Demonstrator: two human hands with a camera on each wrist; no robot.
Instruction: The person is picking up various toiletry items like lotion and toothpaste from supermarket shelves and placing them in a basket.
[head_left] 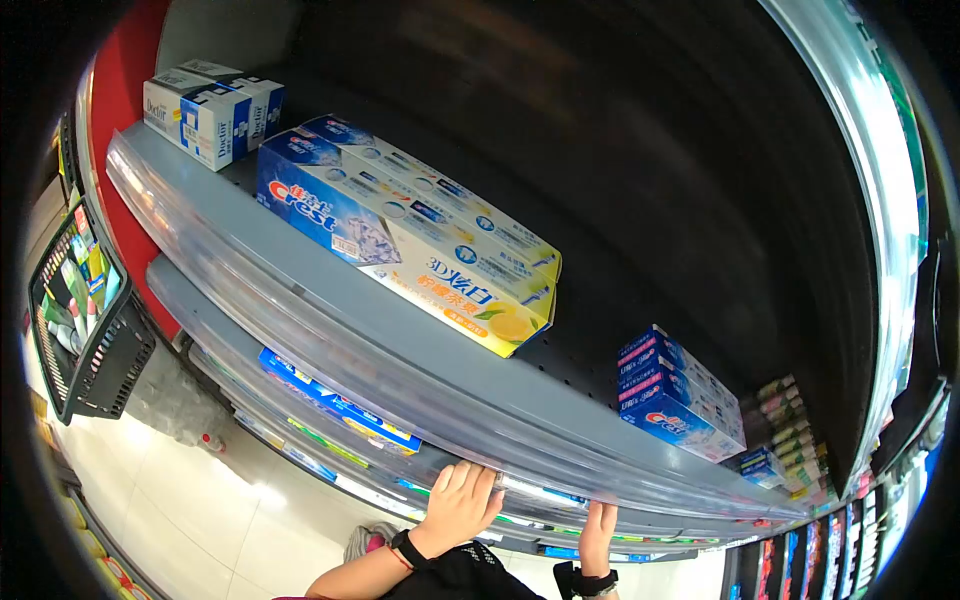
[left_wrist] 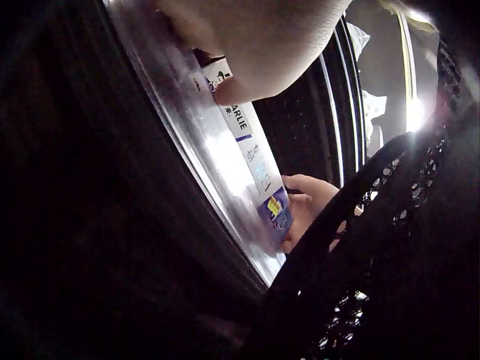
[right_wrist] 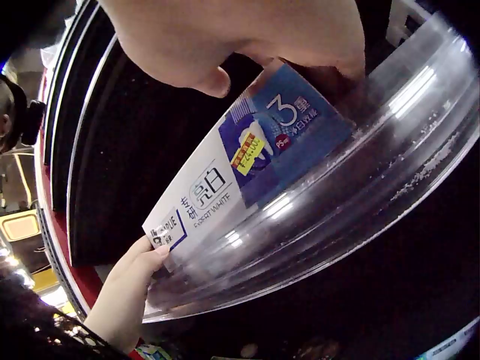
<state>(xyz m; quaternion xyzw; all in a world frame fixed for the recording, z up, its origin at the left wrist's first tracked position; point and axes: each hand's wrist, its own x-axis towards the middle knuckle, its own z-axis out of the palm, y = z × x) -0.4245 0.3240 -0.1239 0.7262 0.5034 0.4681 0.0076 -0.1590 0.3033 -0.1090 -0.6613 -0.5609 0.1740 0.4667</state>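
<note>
In the right wrist view a long white and blue toothpaste box (right_wrist: 202,184), marked "Expert White" and bearing a yellow price sticker, lies behind a clear plastic shelf guard (right_wrist: 300,225). My left hand (head_left: 462,508) grips one end, its thumb showing on the printed face in the left wrist view. The opposite, blue end is held by my right hand (head_left: 598,530), whose fingers are partly hidden behind the box. In the head view the guard and shelf edge cover most of the box.
On the shelf above stand Crest boxes (head_left: 410,235), Doctor boxes (head_left: 215,110) and smaller Crest boxes (head_left: 680,395). A black shopping basket (head_left: 110,370) with goods hangs at the left. Another blue box (head_left: 340,400) sits on the lower shelf.
</note>
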